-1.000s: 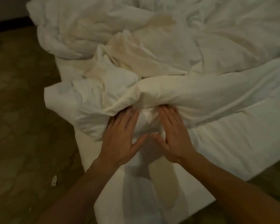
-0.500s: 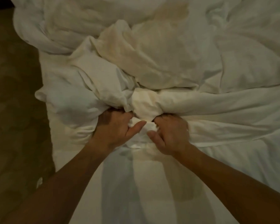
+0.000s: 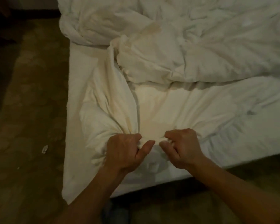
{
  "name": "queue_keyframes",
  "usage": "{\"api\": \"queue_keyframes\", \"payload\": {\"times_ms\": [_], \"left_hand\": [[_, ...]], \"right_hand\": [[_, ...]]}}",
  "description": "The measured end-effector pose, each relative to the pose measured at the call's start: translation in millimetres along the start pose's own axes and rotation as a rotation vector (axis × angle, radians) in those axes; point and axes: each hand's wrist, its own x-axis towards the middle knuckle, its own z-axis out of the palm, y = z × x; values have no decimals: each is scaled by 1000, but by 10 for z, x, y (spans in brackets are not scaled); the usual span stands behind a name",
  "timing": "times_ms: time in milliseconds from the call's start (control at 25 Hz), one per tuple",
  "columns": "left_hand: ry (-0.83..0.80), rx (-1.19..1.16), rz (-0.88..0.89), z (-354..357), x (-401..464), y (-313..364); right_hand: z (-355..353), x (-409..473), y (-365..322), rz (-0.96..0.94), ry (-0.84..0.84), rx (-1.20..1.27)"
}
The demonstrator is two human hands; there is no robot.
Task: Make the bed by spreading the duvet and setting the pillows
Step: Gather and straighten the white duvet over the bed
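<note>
Both fists, left hand (image 3: 124,152) and right hand (image 3: 183,147), grip the bunched duvet (image 3: 176,110) edge at the bed (image 3: 74,94) corner, spreading next

The duvet (image 3: 192,50) is soft, matt white cloth, puffy and heavily creased with faint yellowish patches, the bed (image 3: 78,75) sheet beneath is smoother matt white fabric, and the floor (image 3: 27,102) looks dull, mottled brown.

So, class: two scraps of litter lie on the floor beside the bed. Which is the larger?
The crumpled white scrap, lying farther from the person; the other is only a tiny speck nearer them.
</note>
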Motion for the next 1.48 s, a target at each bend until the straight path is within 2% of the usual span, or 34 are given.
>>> {"api": "queue_keyframes", "payload": {"times_ms": [160,280,480,640,760,880,1040,1160,1240,1360,1480], "left_hand": [[41,13,1,-171,-356,538],[48,79,10,-251,-438,582],[-5,166,23,-289,-160,100],[-109,227,2,78,-171,-425],[-16,254,66,502,-333,-699],[43,241,36,660,-309,-854],[-68,219,94,532,-464,-818],[-145,219,47,297,-559,-648],[-141,219,6,215,-594,-369],[-113,104,-27,328,-645,384],[-160,-23,-57,673,-531,1072]], "right_hand": [[-472,-444,-173,-60,14,-17],[-531,-552,-258,-75,38,-28],[-123,-280,-267,-7,4,-25],[443,-236,-119,47,-131,-78],[878,-315,103,38,-159,-153],[1067,-297,217,33,-134,-183],[908,-366,199,16,-175,-9],[612,-556,217,-1,-138,162],[353,-717,303,21,-78,162],[-120,-1044,506,91,-30,124],[-517,-1283,802,166,-63,97]]}}
